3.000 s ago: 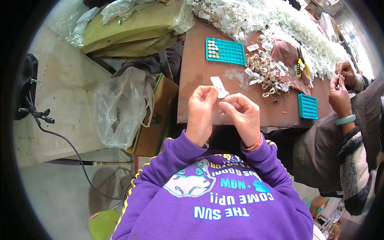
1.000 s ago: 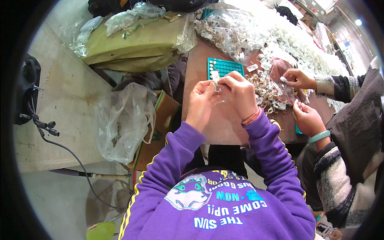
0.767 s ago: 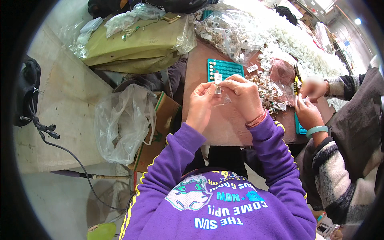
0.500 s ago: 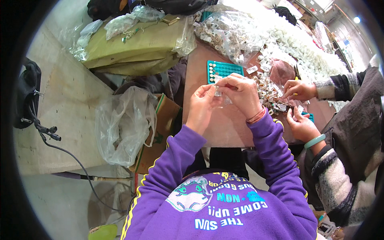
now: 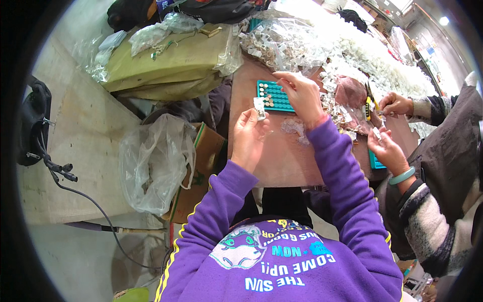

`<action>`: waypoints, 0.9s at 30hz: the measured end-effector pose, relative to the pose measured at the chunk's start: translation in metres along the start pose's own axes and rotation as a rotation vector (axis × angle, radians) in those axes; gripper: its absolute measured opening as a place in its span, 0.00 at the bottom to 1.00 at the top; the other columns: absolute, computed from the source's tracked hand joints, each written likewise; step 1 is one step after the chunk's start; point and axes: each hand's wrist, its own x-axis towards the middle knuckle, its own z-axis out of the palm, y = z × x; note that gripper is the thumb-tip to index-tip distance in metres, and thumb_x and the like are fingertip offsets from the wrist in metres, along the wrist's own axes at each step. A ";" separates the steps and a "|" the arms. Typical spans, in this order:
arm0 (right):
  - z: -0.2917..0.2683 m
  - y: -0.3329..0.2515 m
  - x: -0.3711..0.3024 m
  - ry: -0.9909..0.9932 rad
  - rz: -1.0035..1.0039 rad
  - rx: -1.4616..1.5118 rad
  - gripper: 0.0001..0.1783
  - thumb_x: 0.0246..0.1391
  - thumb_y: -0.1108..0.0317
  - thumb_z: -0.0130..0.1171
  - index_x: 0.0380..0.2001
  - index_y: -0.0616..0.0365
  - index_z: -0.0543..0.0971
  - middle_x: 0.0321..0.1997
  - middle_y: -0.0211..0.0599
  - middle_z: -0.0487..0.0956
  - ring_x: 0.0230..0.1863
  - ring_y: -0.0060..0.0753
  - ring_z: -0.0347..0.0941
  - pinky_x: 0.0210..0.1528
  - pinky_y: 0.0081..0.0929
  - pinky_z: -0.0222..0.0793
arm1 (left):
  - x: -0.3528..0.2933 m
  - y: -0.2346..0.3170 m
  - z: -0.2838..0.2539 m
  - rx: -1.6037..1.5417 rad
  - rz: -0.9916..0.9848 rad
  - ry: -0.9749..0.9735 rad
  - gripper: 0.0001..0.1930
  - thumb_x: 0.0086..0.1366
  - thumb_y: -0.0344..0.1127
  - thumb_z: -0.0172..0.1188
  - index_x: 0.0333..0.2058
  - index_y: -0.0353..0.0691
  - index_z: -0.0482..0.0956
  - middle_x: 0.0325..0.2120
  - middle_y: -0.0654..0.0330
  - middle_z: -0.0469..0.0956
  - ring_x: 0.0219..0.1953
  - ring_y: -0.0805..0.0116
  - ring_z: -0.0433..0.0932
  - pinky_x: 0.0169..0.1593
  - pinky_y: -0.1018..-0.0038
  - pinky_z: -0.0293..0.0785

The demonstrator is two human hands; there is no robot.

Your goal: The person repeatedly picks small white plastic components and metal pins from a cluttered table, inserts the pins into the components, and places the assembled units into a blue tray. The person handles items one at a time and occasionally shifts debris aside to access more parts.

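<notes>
My left hand (image 5: 250, 136) pinches a small white card-like packet (image 5: 259, 108) between thumb and fingers, just left of a teal tray. My right hand (image 5: 304, 98) is raised over the tray's right side, its fingers stretched apart, and I see nothing in them. The teal tray (image 5: 283, 100) has rows of small hollows. Several small round pale pieces (image 5: 266, 92) sit at its left end. A crumpled bit of clear plastic (image 5: 296, 128) lies on the table below my right hand.
To the right, another person's hands (image 5: 387, 151) work with a small white piece beside yellow-handled pliers (image 5: 370, 106). A pile of small tagged packets (image 5: 282, 48) and a reddish bag (image 5: 350, 91) lie beyond. A clear plastic bag (image 5: 156, 166) hangs by a cardboard box (image 5: 204, 161) at left.
My hands, together over the table before, have parted. The left keeps the packet; the right has moved up over the tray. The other person's hands have shifted right, and the pliers show more plainly.
</notes>
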 end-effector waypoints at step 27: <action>-0.021 -0.010 -0.030 -0.286 0.392 0.895 0.06 0.51 0.78 0.62 0.34 0.66 0.81 0.34 0.34 0.82 0.36 0.21 0.78 0.44 0.22 0.76 | -0.004 0.000 0.004 0.113 -0.006 -0.099 0.08 0.67 0.34 0.57 0.43 0.41 0.73 0.35 0.60 0.78 0.33 0.76 0.77 0.36 0.81 0.75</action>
